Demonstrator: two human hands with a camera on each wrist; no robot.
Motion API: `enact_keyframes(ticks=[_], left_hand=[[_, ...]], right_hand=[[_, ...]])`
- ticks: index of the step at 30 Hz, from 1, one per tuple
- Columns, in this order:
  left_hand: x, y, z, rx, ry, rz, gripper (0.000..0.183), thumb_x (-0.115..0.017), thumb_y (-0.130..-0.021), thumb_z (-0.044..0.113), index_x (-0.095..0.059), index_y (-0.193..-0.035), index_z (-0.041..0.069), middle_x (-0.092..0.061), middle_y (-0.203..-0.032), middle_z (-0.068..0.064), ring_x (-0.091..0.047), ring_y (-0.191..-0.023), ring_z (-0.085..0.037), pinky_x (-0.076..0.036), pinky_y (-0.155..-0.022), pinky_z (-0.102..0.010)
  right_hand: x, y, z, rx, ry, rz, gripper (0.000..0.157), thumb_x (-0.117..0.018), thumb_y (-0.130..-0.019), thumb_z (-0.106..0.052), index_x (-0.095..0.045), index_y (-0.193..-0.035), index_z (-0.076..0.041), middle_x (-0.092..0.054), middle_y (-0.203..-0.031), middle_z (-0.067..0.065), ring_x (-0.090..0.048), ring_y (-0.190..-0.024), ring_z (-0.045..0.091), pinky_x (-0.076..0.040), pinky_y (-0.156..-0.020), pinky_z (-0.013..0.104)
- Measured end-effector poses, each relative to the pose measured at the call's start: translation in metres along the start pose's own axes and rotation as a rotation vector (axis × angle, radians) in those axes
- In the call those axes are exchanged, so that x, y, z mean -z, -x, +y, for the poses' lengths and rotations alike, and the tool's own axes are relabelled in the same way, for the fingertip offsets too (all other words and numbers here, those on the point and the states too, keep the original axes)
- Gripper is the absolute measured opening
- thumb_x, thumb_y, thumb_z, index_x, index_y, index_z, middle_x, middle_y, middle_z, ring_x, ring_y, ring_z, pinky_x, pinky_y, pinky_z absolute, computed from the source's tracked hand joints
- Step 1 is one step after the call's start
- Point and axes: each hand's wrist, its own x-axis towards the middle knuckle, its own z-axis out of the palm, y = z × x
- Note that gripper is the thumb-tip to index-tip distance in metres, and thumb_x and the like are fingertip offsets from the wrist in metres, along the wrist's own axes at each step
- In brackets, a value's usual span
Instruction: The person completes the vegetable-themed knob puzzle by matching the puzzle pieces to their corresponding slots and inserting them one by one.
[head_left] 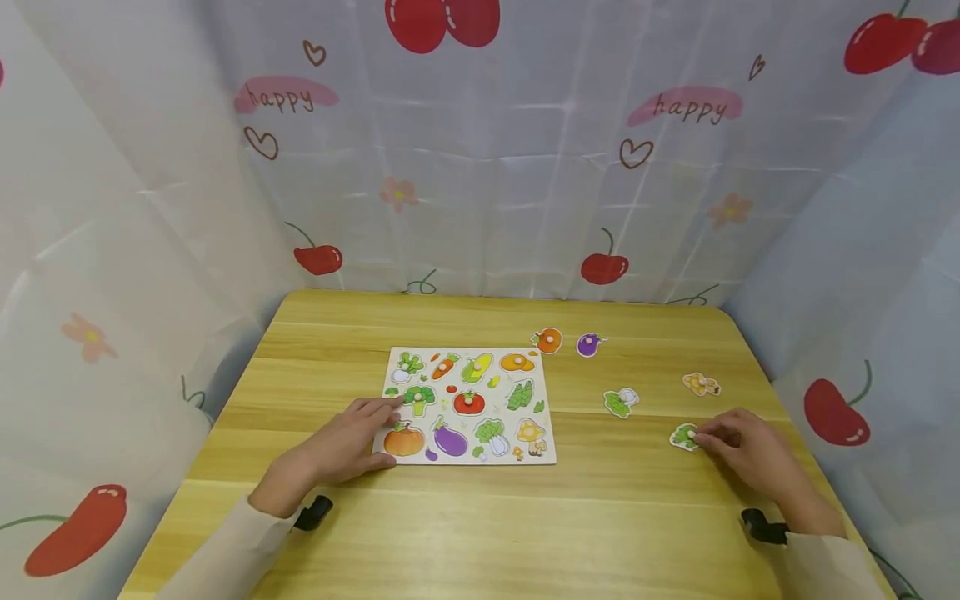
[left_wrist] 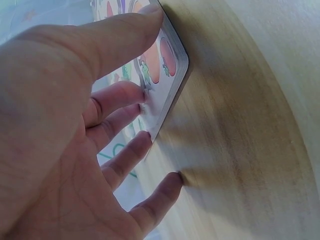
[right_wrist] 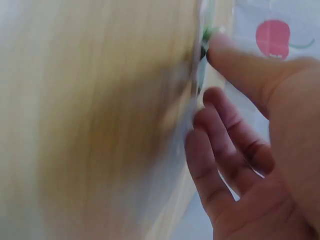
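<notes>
A pale wooden vegetable puzzle board point(head_left: 457, 457) lies flat on the table. My left hand point(head_left: 352, 442) rests at its left side, fingers spread, with the thumb at the near corner; in the left wrist view some fingertips point(left_wrist: 145, 137) meet the board's edge and the little finger touches the table. Farther right, my right hand point(head_left: 750, 450) pinches a small green vegetable puzzle piece point(head_left: 682, 437) by its knob, thumb and index finger together. The right wrist view shows that piece nearly edge-on under the thumb point(right_wrist: 225, 47), its other fingers loosely bent.
A pumpkin piece point(head_left: 550, 340) touches the board's far right corner, beside an eggplant piece point(head_left: 588, 345). A cabbage piece point(head_left: 619, 403) and a mushroom piece point(head_left: 701, 383) lie on the wooden table point(head_left: 480, 533). Printed curtains point(head_left: 480, 217) hang around the table.
</notes>
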Motion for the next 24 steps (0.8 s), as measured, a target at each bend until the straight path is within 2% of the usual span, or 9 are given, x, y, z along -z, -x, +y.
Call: enact_keyframes(ticks=[4, 7, 9, 12, 18, 20, 24], left_hand=[[0.0, 0.0, 0.0, -0.002, 0.002, 0.002, 0.053, -0.093, -0.103, 0.031, -0.07, -0.144, 0.007, -0.051, -0.183, -0.015, -0.051, -0.164, -0.047, -0.049, -0.131, -0.07], [0.0, 0.0, 0.0, 0.0, 0.005, 0.001, 0.053, -0.093, -0.103, 0.031, -0.07, -0.144, 0.007, -0.051, -0.183, -0.015, -0.051, -0.164, -0.046, -0.05, -0.131, -0.07], [0.0, 0.001, 0.0, 0.004, 0.006, 0.0, 0.053, -0.093, -0.103, 0.031, -0.07, -0.144, 0.008, -0.051, -0.183, -0.015, -0.051, -0.164, -0.046, -0.049, -0.131, -0.07], [0.001, 0.001, 0.001, 0.006, 0.007, -0.003, 0.053, -0.093, -0.103, 0.031, -0.07, -0.144, 0.008, -0.05, -0.183, -0.015, -0.05, -0.164, -0.046, -0.049, -0.131, -0.07], [0.002, 0.001, 0.003, 0.009, 0.014, -0.005, 0.055, -0.093, -0.103, 0.031, -0.07, -0.147, 0.007, -0.049, -0.184, -0.015, -0.05, -0.165, -0.046, -0.048, -0.131, -0.07], [0.002, 0.001, 0.003, 0.01, 0.014, -0.008, 0.054, -0.092, -0.103, 0.031, -0.07, -0.147, 0.007, -0.049, -0.184, -0.014, -0.049, -0.165, -0.046, -0.048, -0.132, -0.07], [0.002, 0.001, 0.003, 0.013, 0.016, -0.012, 0.054, -0.092, -0.104, 0.03, -0.07, -0.147, 0.007, -0.049, -0.184, -0.014, -0.049, -0.166, -0.046, -0.047, -0.133, -0.07]], right_hand=[[-0.006, -0.01, -0.01, 0.026, 0.009, -0.009, 0.02, -0.099, -0.092, -0.011, -0.089, -0.108, -0.015, -0.076, -0.106, 0.006, -0.067, -0.086, 0.015, -0.056, -0.071, 0.029], [-0.01, -0.017, -0.019, 0.056, -0.005, -0.03, 0.027, -0.097, -0.094, -0.011, -0.089, -0.12, -0.013, -0.077, -0.107, 0.006, -0.066, -0.085, 0.01, -0.056, -0.07, 0.028], [-0.012, -0.022, -0.025, 0.067, -0.017, -0.056, 0.027, -0.096, -0.096, -0.012, -0.09, -0.122, -0.014, -0.076, -0.105, 0.002, -0.062, -0.083, 0.004, -0.054, -0.069, 0.027], [-0.014, -0.026, -0.033, 0.074, -0.026, -0.088, 0.021, -0.095, -0.098, -0.015, -0.091, -0.119, -0.017, -0.072, -0.099, -0.004, -0.055, -0.082, -0.002, -0.05, -0.068, 0.026], [-0.017, -0.03, -0.045, 0.09, -0.055, -0.088, 0.013, -0.097, -0.096, -0.014, -0.088, -0.104, -0.02, -0.072, -0.095, -0.007, -0.056, -0.081, 0.0, -0.05, -0.07, 0.025], [-0.018, -0.031, -0.049, 0.095, -0.07, -0.079, 0.015, -0.098, -0.095, -0.014, -0.086, -0.1, -0.022, -0.073, -0.099, -0.005, -0.06, -0.082, 0.003, -0.054, -0.071, 0.025], [-0.023, -0.035, -0.057, 0.108, -0.144, -0.036, 0.019, -0.097, -0.096, -0.009, -0.082, -0.097, -0.022, -0.078, -0.114, 0.005, -0.075, -0.092, 0.014, -0.071, -0.079, 0.032]])
